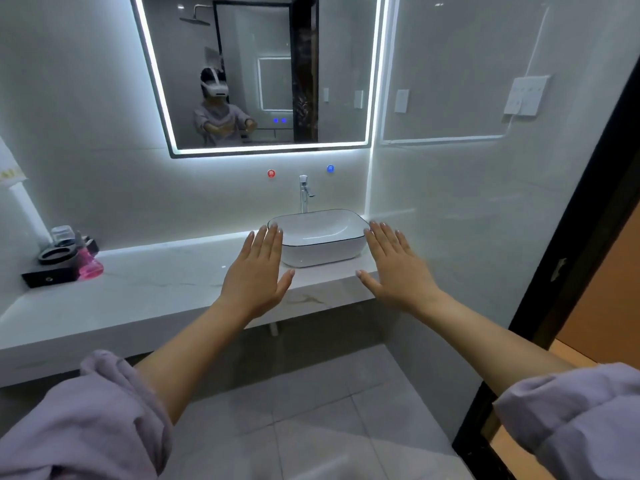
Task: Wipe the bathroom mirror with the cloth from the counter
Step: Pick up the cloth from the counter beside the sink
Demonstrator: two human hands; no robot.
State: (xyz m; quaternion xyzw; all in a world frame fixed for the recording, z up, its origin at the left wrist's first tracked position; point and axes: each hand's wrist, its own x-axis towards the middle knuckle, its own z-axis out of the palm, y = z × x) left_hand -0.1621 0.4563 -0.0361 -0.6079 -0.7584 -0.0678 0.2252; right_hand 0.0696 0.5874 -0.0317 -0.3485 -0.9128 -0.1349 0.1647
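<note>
The bathroom mirror (332, 81), framed by a lit white strip, hangs on the wall above the counter (156, 292). My left hand (258, 271) is held out flat, palm down, fingers straight, in front of the counter's front edge, just left of the basin. My right hand (394, 265) is stretched out the same way at the basin's right side. Both hands hold nothing. No cloth shows on the counter.
A white basin (322, 237) with a dark rim stands on the counter under a chrome tap (304, 194). At the counter's far left sit a black tray (52, 271), a glass (63, 235) and a pink bottle (90, 265). A dark door frame (568, 258) stands at right.
</note>
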